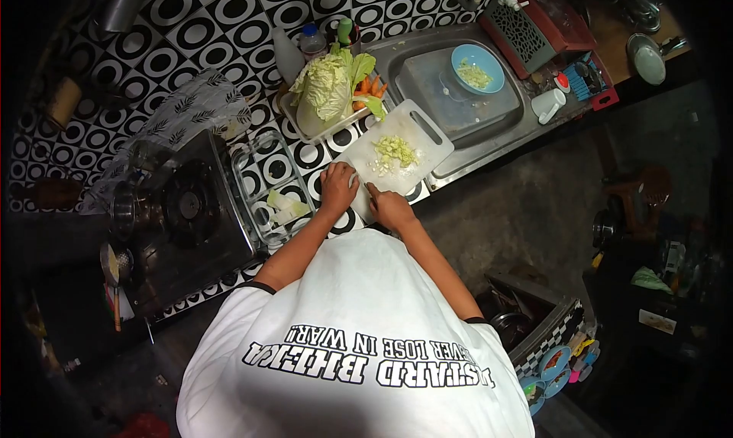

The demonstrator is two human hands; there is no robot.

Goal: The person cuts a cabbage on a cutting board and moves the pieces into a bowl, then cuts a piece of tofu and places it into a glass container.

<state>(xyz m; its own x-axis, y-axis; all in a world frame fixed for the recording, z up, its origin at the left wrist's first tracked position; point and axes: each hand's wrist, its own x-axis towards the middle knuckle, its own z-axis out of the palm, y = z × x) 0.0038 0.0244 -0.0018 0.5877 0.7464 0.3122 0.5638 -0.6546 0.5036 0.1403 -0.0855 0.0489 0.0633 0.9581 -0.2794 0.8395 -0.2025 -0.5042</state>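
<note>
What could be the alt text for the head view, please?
A person's left hand and right hand are close together at a white cutting board bearing chopped pale-green leaves. Beyond are a cabbage, carrots and a light-blue bowl holding similar pieces.

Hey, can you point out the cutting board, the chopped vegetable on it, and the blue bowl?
Cutting board (397, 181), head view: bare part of its top surface.
Chopped vegetable (396, 152), head view: middle of the pile.
Blue bowl (481, 54), head view: bare inner wall.
</note>
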